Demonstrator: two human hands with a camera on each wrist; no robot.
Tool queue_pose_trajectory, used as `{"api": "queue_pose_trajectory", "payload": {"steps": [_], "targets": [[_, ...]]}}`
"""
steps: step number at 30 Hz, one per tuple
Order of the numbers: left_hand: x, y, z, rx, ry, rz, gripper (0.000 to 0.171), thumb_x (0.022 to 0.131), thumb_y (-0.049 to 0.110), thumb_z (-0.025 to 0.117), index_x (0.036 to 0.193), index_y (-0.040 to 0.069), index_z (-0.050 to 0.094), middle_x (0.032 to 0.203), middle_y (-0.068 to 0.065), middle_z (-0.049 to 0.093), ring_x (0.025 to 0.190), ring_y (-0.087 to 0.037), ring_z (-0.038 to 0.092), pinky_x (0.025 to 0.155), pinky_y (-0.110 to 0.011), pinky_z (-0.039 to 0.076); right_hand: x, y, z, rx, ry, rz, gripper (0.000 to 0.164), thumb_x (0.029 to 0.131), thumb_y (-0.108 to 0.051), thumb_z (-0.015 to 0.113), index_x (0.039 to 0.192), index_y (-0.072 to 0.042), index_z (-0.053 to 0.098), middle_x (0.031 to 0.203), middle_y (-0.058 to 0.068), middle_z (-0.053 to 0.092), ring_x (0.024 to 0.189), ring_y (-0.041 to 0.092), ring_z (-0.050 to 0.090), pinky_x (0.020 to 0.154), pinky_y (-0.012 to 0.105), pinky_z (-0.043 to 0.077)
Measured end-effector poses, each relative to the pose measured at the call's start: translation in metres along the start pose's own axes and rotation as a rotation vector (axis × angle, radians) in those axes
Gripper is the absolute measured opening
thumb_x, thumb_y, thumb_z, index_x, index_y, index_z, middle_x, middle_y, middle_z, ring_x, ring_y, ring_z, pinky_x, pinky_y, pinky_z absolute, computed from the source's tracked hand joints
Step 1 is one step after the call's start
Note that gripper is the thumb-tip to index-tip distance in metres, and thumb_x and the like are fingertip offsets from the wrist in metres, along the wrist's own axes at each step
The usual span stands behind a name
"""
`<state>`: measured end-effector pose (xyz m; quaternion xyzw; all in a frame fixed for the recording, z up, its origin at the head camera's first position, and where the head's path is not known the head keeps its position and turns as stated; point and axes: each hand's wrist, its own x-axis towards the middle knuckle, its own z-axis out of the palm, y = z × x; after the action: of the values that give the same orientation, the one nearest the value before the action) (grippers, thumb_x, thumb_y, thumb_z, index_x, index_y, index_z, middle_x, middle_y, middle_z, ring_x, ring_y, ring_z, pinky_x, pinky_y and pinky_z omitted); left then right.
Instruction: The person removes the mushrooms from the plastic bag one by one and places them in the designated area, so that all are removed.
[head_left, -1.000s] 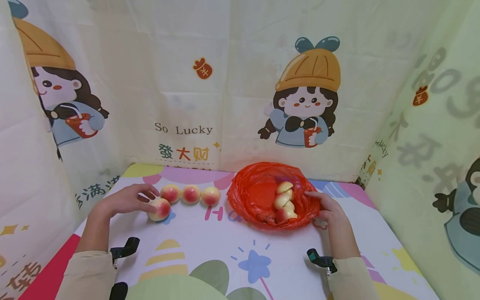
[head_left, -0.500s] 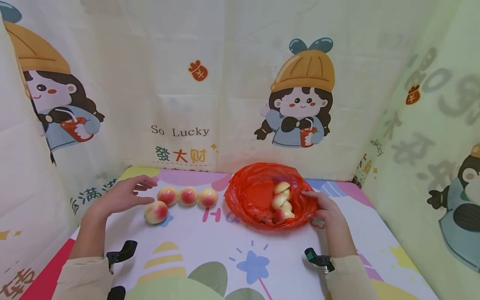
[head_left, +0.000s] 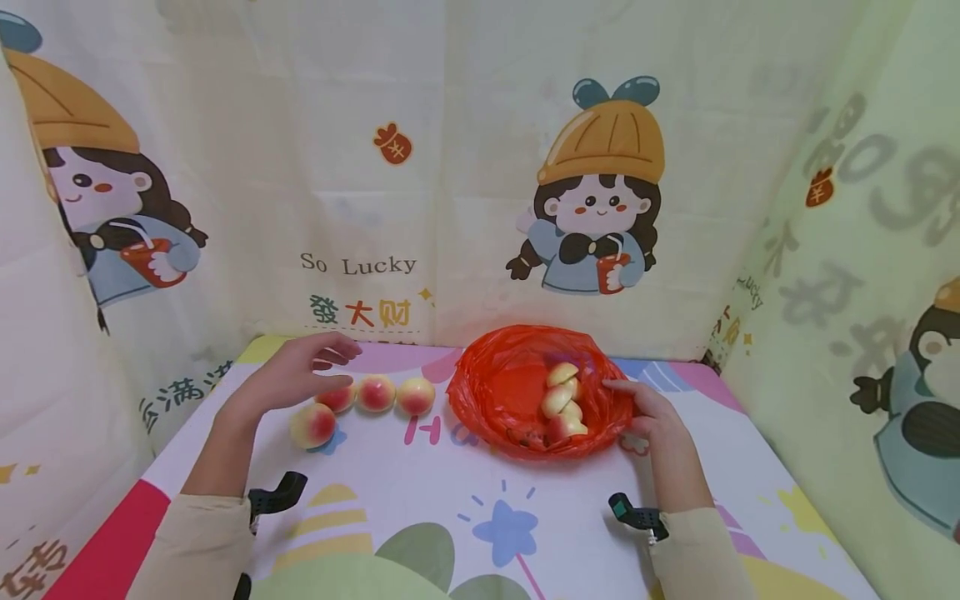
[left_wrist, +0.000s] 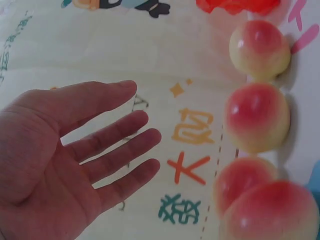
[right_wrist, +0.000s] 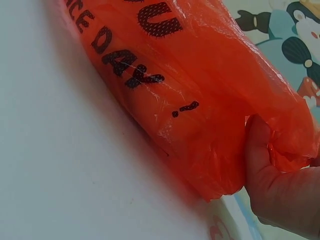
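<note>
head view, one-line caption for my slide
Left hand hovers near four peaches while the right hand grips a red bag with pale pieces inside.

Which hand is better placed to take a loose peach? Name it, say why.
Likely the left hand: it is empty and near the loose peaches, while the right hand holds the red bag.

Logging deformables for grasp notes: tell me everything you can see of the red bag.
The red bag looks like thin, glossy, see-through plastic, crumpled, its rim spread into a rough, wide oval. Black lettering, including "DAY !", is printed on its outside. It sits mouth up on the patterned table, right of the row of peaches and apart from them. Yellow-and-pink pieces lie piled inside, toward its right. The right hand grips its right edge.
</note>
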<state>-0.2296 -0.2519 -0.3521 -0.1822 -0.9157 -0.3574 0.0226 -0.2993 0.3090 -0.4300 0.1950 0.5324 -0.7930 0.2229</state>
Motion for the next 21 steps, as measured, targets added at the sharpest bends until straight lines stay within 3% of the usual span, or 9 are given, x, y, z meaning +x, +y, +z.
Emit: {"api": "queue_pose_trajectory", "payload": {"steps": [4, 11, 15, 21], "targets": [[0.014, 0.011, 0.011, -0.043, -0.051, 0.031, 0.036, 0.093, 0.017, 0.078, 0.126, 0.012, 0.066, 0.127, -0.008, 0.069, 0.118, -0.032, 0.067, 0.104, -0.053, 0.055, -0.001, 0.0, 0.0, 0.009, -0.005, -0.002, 0.051, 0.096, -0.027, 0.076, 0.136, -0.021, 0.045, 0.122, -0.002, 0.062, 0.116, 0.017, 0.06, 0.102, 0.036, 0.057], [0.037, 0.036, 0.037, -0.154, -0.186, 0.024, 0.034, 0.091, 0.024, 0.08, 0.124, 0.023, 0.07, 0.125, -0.002, 0.07, 0.117, -0.024, 0.067, 0.096, -0.041, 0.06, 0.001, 0.001, 0.001, 0.007, 0.012, -0.015, 0.059, 0.095, -0.028, 0.077, 0.141, -0.02, 0.041, 0.131, -0.001, 0.057, 0.124, 0.02, 0.054, 0.1, 0.038, 0.058], [0.05, 0.052, 0.052, -0.185, -0.251, 0.029, 0.035, 0.091, 0.028, 0.081, 0.124, 0.023, 0.07, 0.124, -0.001, 0.071, 0.115, -0.02, 0.068, 0.094, -0.039, 0.061, 0.001, 0.001, 0.001, 0.02, -0.001, -0.011, 0.057, 0.096, -0.029, 0.076, 0.141, -0.021, 0.042, 0.128, -0.002, 0.06, 0.123, 0.019, 0.056, 0.101, 0.038, 0.058], [0.076, 0.068, 0.069, -0.184, -0.333, 0.13, 0.034, 0.094, 0.02, 0.077, 0.128, 0.015, 0.07, 0.125, -0.01, 0.073, 0.113, -0.021, 0.071, 0.093, -0.038, 0.061, 0.0, 0.0, 0.001, 0.033, -0.007, -0.001, 0.056, 0.096, -0.03, 0.076, 0.14, -0.021, 0.043, 0.123, -0.002, 0.064, 0.123, 0.019, 0.056, 0.1, 0.037, 0.058]]}}
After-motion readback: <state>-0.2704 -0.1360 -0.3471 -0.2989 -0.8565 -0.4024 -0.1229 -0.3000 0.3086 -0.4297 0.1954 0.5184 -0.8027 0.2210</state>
